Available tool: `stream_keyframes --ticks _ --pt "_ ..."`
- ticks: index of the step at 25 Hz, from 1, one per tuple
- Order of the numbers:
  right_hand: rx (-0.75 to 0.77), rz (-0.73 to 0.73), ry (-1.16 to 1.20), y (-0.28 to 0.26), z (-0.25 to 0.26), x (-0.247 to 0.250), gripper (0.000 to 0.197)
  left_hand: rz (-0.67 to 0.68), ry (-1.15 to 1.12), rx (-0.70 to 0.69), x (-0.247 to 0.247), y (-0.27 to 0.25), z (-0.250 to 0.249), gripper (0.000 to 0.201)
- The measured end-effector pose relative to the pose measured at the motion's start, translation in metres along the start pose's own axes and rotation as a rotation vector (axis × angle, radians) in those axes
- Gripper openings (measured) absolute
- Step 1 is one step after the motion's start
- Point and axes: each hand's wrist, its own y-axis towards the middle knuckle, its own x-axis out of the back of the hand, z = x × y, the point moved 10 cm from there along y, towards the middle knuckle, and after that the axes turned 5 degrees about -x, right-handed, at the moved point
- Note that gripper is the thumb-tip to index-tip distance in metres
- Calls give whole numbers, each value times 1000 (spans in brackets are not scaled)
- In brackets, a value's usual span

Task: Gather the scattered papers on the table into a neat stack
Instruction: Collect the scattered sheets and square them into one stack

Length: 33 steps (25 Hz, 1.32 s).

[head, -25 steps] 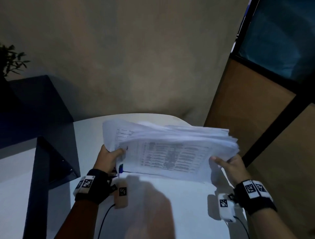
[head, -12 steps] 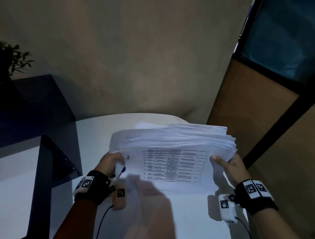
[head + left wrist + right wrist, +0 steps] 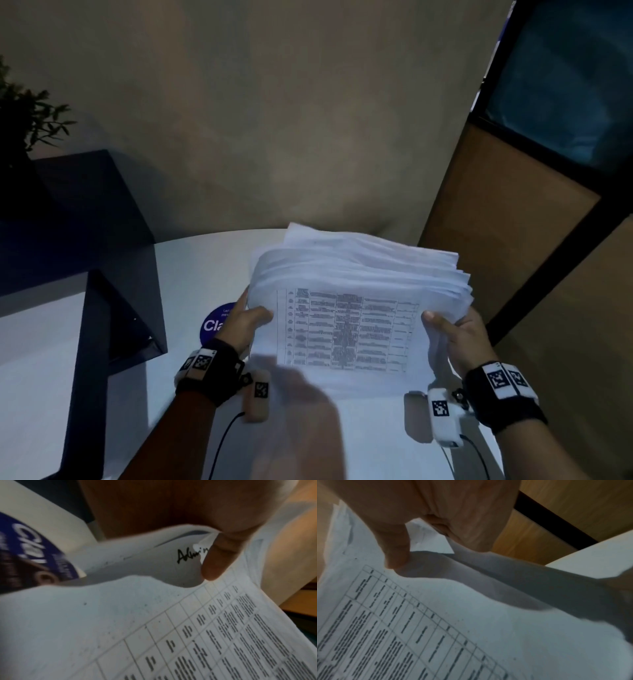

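The left hand (image 3: 244, 325) grips the left edge of the paper stack (image 3: 346, 329), thumb on top; the right hand (image 3: 460, 337) grips its right edge likewise. The stack is held over the white table (image 3: 191, 270), far edges fanned unevenly, beside a round blue sticker (image 3: 213, 325).

A round dark-blue sticker (image 3: 213, 324) on the white table (image 3: 191, 274) shows the white letters "Cla"; the rest is covered and the small line above them is unreadable. In the left wrist view a curled white sheet (image 3: 145, 563) bears a black handwritten word that looks like "Admin". The printed grid on the top sheet of the white paper stack (image 3: 359, 274) is too blurred to read.
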Motion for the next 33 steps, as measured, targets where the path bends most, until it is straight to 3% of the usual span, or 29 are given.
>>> stream_keyframes --ticks 3,6,7,9,11,12,16,18,21,25,27,29,33 --pt "126 -54 -57 13 15 13 27 -21 74 -291 1 4 -48 45" --pt "111 -95 -198 14 -1 20 66 -66 205 -414 3 0 -58 38" --pt "107 -110 -279 14 -10 21 67 -73 248 -412 1 -5 -53 30" --pt "99 -152 -378 17 -25 22 39 -63 306 -401 -9 -11 -45 16" --pt "69 -208 -357 24 -32 25 27 -145 299 -355 -5 -8 -39 7" --pt "37 -209 -324 24 -32 23 28 -170 276 -336 -1 -5 -39 5" --pt "34 -178 -267 25 -22 24 42 -110 83 -319 16 11 -30 48" --pt "58 -202 -260 24 -22 31 48 -108 137 -303 25 13 -23 44" --pt "59 -234 -251 28 -32 32 49 -144 237 -318 33 18 -19 20" --pt "86 -189 -263 27 -34 14 73 -127 5 -247 16 17 -16 33" --pt "98 -193 -265 30 -34 14 65 -47 -4 -248 5 18 -17 46" --pt "93 -198 -265 35 -34 17 58 -53 -53 -222 8 25 -15 52" --pt "72 -205 -308 44 -43 25 52 -158 15 -234 21 31 -14 30"
